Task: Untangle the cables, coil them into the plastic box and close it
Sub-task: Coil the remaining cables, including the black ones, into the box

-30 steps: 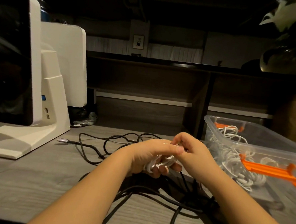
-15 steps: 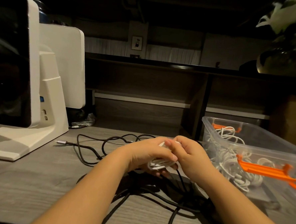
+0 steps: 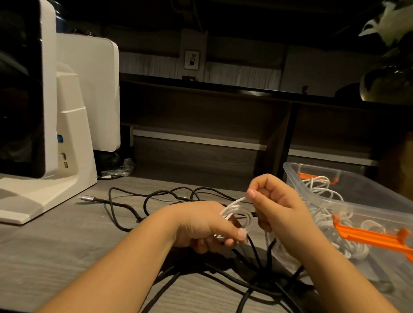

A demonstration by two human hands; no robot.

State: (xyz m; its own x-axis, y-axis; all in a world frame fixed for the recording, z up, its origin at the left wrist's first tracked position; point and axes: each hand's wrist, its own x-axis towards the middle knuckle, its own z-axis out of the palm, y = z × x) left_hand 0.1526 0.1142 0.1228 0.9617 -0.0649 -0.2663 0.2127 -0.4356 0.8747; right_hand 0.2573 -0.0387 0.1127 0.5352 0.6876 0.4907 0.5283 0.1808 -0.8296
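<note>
black cables, nearest: loose tangle on grey desk under both wrists, loops crossing below the hands. Risk: snag on a forearm or on the white strand, dragging the pile toward the edge.
left hand: fingers curled round a small white cable coil, thumb clamped across the loops. Risk: weak thumb pressure lets the loops spring apart, undoing the coil.
right hand: thumb and fingers pinching the free white strand just above the coil, remaining fingers curled in. Risk: hard pull tightens a knot rather than laying a loop; strand slipping out of the pinch costs a wrap.
tail below coil: strands run down toward the black tangle; cannot tell whether white and black are still interlocked there. Risk: hidden crossing stops the winding short.
plastic box: clear, open, just right of the right hand, already holding white cables. Risk: coil dropped in loosely mixes with that pile and re-tangles.
orange lid clips: 2 visible on the box; lid itself not identifiable. Risk: cable lying over the rim blocks closing.
black cable, far: metal plug end lying near white machine. Risk: plug catching on the base when pulled.
status: judged mid-coiling, box still open.
</note>
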